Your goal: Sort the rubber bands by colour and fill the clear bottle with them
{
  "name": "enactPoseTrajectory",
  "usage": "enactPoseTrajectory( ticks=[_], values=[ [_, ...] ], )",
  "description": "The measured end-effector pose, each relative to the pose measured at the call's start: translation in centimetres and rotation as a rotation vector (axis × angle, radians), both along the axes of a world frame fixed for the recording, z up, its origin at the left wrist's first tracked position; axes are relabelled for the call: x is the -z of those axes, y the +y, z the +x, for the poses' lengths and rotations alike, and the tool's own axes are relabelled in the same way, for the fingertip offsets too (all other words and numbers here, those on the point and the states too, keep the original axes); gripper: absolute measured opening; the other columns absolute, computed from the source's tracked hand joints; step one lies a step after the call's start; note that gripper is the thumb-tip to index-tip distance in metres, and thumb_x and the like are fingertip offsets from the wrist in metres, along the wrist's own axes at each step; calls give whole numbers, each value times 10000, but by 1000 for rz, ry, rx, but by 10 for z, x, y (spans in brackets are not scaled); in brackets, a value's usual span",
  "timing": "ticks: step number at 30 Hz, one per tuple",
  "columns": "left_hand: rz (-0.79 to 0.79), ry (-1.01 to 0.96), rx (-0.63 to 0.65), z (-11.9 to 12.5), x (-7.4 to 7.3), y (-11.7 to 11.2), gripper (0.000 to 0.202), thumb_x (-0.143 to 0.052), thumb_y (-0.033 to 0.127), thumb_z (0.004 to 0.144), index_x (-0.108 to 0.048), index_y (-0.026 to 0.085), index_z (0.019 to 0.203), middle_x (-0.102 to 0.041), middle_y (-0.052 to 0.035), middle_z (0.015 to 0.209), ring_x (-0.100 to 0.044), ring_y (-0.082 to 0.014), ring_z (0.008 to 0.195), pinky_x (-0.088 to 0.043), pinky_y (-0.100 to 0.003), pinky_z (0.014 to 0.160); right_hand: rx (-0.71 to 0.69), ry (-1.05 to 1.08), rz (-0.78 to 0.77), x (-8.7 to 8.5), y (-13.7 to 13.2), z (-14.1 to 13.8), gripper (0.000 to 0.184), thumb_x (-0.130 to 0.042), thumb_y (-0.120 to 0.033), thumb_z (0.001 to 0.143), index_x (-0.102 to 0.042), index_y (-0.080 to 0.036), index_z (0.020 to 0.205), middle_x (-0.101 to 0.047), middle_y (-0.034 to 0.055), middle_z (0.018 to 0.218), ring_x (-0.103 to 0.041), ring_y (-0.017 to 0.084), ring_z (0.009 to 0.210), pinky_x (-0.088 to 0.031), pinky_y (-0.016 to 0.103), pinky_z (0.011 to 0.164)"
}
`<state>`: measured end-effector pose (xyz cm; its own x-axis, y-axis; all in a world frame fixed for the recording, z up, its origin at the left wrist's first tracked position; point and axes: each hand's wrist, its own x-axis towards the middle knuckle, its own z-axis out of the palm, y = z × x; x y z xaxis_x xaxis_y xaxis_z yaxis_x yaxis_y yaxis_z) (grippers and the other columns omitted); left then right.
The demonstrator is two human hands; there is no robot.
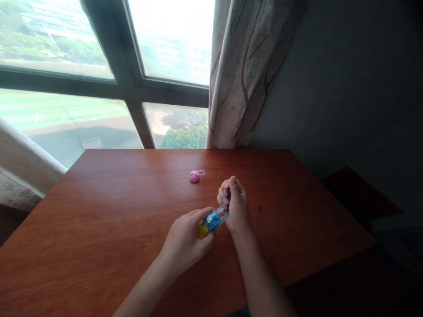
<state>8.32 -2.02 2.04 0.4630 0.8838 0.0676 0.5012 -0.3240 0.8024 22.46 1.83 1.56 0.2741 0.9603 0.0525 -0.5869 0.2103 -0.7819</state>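
Note:
My left hand [188,233] is closed around a small clear bottle-like container [210,222], blue toward its neck and yellow toward its base. The container lies tilted, with its clear neck pointing up and to the right at my other hand. My right hand [234,202] is a fist with the thumb on top, gripping a small dark piece [228,195] at the neck end. Its fingers hide most of that piece, so its kind does not show. Both hands are held over the wooden table, close together.
A pink round object [194,177] with a thin loop sits farther back on the brown table [99,229]. Right of my right hand lies a tiny dark item [260,208]. Behind the table are a window [175,39] and a patterned curtain [244,66].

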Motion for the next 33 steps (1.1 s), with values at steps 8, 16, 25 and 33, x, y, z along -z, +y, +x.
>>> enactPoseTrajectory(
  ticks=[8,16,25,33],
  values=[
    [2,-84,-71,7,4,-2,402,-574,122,744,-650,222,1126,-717,-34,1023,-656,-202,916,-469,-265,826,44,125,-1,-3,-2,-6,397,-689,-466,844,-490,-189,641,-420,-73,576,-346,32,439,-272,147,391],
    [-59,-175,-51,7,4,-2,393,-569,103,752,-652,225,1116,-717,0,1007,-655,-174,892,-459,-230,805,-17,322,-12,-2,-1,-3,315,-759,-410,789,-559,-177,717,-526,-44,774,-373,9,496,-288,110,398],
    [-85,-175,-60,2,7,-1,326,-576,118,748,-655,208,1051,-705,0,944,-647,-183,871,-460,-231,798,-166,493,-34,-1,-2,-2,385,-745,-387,798,-447,-191,655,-399,-85,607,-410,34,507,-360,110,443],
    [-29,-107,-35,-1,5,1,402,-567,108,727,-658,227,1100,-702,-9,949,-644,-189,868,-457,-253,820,-64,296,-104,-2,-3,-8,376,-766,-449,758,-504,-189,689,-515,-67,651,-477,36,513,-340,114,411]
  ],
)
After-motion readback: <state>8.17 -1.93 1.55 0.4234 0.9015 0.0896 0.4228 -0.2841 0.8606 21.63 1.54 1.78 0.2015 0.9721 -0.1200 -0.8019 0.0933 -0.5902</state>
